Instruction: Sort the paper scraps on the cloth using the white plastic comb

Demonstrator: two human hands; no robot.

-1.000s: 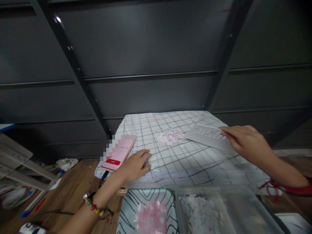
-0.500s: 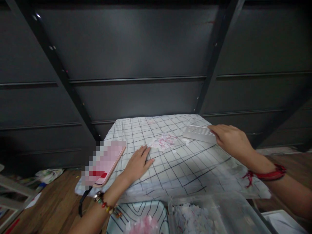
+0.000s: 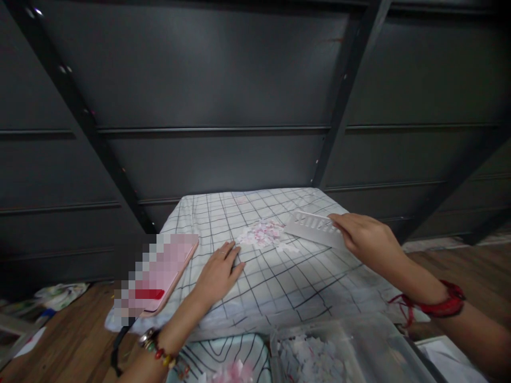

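My right hand grips a flat white slotted plastic plate and holds it low over the checked cloth, its far edge next to a small pile of pink and white paper bits. My left hand lies flat, palm down, on the cloth just left of and below the pile, fingers together, holding nothing. A bead bracelet is on my left wrist, a red cord on my right.
A pink phone with a dark cable lies on the cloth's left edge. A clear plastic bin with white paper bits stands at the front. More pink bits lie on a patterned cloth beside it. Dark metal shelving rises behind.
My right hand has slid the white plate leftwards up to the pile of paper bits. My left hand has stayed flat on the cloth. The view has shifted a little to the right.
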